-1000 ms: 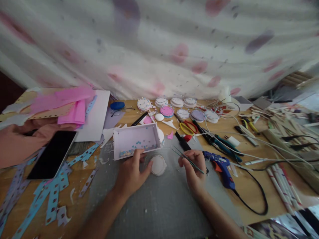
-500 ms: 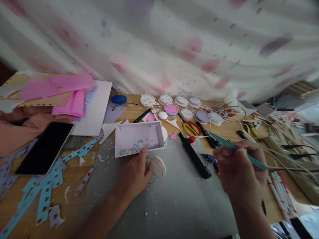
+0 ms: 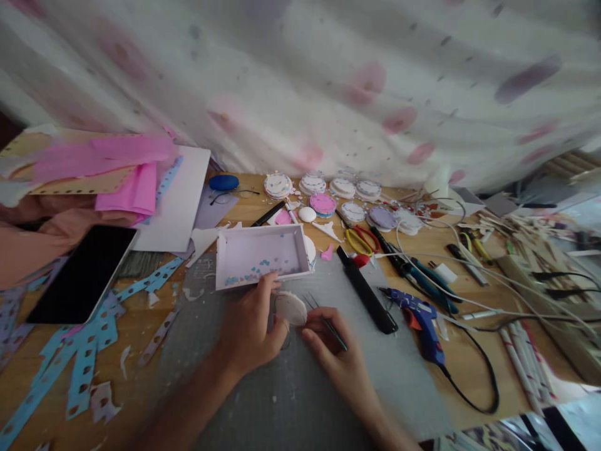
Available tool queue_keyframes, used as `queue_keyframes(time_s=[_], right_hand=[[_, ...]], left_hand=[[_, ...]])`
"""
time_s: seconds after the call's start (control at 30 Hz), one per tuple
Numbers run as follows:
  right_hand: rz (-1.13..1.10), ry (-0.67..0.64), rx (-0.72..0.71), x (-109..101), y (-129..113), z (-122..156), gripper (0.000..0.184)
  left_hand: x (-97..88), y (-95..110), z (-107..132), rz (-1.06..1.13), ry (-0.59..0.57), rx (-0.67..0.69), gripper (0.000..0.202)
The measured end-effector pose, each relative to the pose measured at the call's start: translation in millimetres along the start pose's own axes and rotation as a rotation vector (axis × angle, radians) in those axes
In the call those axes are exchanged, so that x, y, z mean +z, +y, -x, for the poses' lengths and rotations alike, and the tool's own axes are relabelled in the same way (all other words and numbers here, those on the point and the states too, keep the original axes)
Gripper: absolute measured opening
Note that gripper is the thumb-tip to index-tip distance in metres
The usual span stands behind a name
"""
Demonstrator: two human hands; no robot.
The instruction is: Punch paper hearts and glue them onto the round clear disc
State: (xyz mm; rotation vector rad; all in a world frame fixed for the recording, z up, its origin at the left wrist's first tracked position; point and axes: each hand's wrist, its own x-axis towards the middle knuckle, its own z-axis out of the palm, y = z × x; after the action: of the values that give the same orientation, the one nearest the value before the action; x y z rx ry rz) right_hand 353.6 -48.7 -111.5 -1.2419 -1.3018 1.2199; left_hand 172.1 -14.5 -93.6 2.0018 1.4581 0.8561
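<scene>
My left hand (image 3: 248, 329) grips a small round white disc (image 3: 290, 308) between thumb and fingers, above the grey cutting mat (image 3: 300, 407). A thin dark line runs along the disc's edge, and a fine loop shows below it. My right hand (image 3: 340, 351) is closed on teal tweezers (image 3: 334, 332), its fingertips at the disc's right edge. The tweezer tips point up beside the disc. Just behind my left hand stands a shallow white box (image 3: 263, 241) with tiny blue, pink and cream heart pieces (image 3: 256, 274) in it.
Several decorated round discs (image 3: 322, 203) stand at the back. To the right lie a black stick-like tool (image 3: 366, 291), a blue glue gun (image 3: 420, 319) with its cord, pliers (image 3: 434, 285) and scissors (image 3: 360, 241). A phone (image 3: 82, 272) and punched paper strips (image 3: 94, 351) cover the left.
My right hand has come from the right side to the disc, bringing the tweezers and uncovering the glue gun and pliers. My left hand keeps the disc, which is now tilted differently.
</scene>
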Motion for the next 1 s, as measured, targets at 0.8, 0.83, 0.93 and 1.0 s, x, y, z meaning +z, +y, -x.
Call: queue_keyframes(time_s=[0.8, 0.83, 0.93, 1.0], right_hand=[[0.545, 0.010, -0.415, -63.7, -62.0, -31.1, 0.029], [0.556, 0.001, -0.433, -62.5, -64.6, -37.9, 0.026], [0.543, -0.047, -0.450, -50.1, -63.1, -55.5, 0.017], [0.500, -0.068, -0.436, -39.3, -56.8, -65.1, 0.021]], left_hand=[[3.6, 12.1, 2.9, -0.191, -0.067, 0.005, 0.048], [4.2, 13.4, 3.4, -0.203, -0.069, 0.007, 0.048], [5.2, 15.9, 4.1, -0.231, -0.072, 0.012, 0.049], [5.0, 16.5, 3.9, -0.246, -0.072, 0.012, 0.048]])
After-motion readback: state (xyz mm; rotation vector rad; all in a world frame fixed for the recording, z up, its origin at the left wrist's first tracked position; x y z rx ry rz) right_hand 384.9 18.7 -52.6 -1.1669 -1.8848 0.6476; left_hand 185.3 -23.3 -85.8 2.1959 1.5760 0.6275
